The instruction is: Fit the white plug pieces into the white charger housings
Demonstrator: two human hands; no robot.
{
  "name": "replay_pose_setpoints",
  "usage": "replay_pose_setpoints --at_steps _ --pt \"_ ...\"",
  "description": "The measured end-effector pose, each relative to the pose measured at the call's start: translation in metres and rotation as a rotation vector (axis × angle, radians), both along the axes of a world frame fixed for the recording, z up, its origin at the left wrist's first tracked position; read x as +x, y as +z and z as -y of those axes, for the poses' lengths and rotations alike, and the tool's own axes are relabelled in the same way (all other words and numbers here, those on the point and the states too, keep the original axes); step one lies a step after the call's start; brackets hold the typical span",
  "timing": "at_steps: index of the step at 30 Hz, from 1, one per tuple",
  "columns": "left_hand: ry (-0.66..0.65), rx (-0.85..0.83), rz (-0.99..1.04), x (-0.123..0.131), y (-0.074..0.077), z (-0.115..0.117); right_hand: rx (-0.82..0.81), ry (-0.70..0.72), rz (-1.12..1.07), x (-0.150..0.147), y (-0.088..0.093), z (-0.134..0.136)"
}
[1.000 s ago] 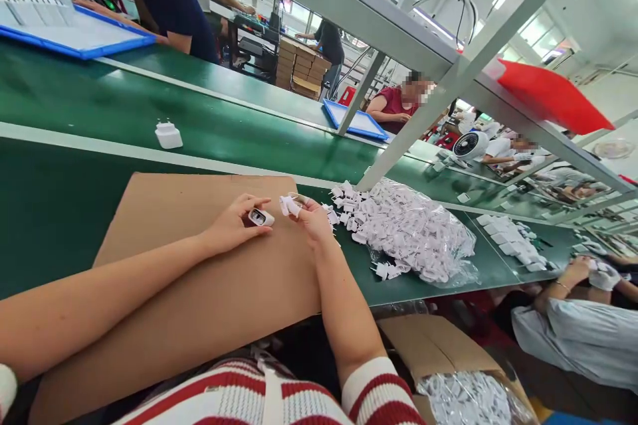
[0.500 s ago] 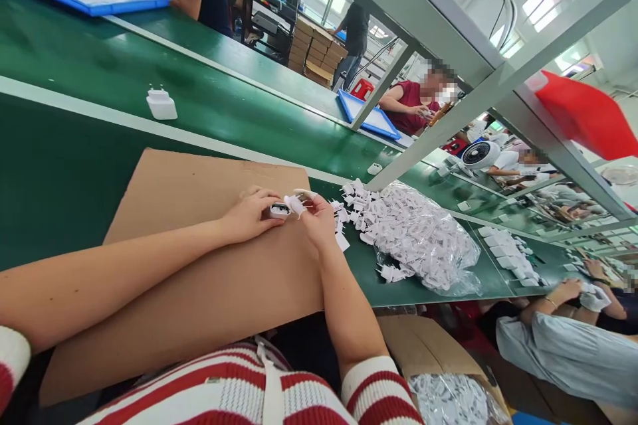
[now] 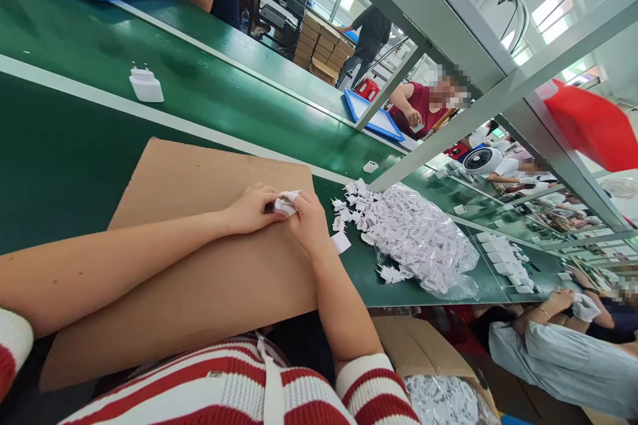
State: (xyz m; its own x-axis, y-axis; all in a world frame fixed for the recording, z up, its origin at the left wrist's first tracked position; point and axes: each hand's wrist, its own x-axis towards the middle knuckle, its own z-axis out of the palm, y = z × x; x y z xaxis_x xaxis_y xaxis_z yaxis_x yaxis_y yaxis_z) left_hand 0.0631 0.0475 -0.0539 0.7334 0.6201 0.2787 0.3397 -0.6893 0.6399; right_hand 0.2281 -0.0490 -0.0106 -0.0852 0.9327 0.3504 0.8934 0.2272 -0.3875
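My left hand (image 3: 253, 210) is closed around a small white charger housing (image 3: 282, 208), held just above the brown cardboard sheet (image 3: 239, 272). From the other side my right hand (image 3: 310, 222) presses its closed fingers against the housing's end, over the white plug piece, which those fingers hide. White covers wrap some of the right fingertips. Loose white plug pieces with pins (image 3: 343, 214) lie right of the right hand, beside a clear plastic bag full of more (image 3: 423, 232). A small white square piece (image 3: 341, 242) rests near the right wrist.
A white charger (image 3: 146, 85) stands on the green conveyor (image 3: 219, 93) beyond the cardboard, another (image 3: 370, 167) farther right. A grey metal post (image 3: 399, 172) rises behind the bag. An open carton (image 3: 419, 345) sits below the table edge. Co-workers sit opposite and to the right.
My right hand has brought the plug piece left onto the housing's open end, and the two hands now meet. The charger on the belt has shifted left in view.
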Motion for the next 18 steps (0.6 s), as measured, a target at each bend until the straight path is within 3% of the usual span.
replay_pose_setpoints --at_steps 7,15,18 --pt "0.031 -0.034 -0.001 0.001 0.002 0.0 -0.049 -0.102 -0.003 -0.004 0.003 -0.008" --pt "0.034 -0.095 -0.032 -0.002 0.009 -0.001 0.031 -0.156 -0.439 0.007 -0.017 -0.007" --pt "0.068 -0.259 -0.064 0.001 0.017 -0.018 0.085 -0.384 -0.338 0.029 -0.011 -0.009"
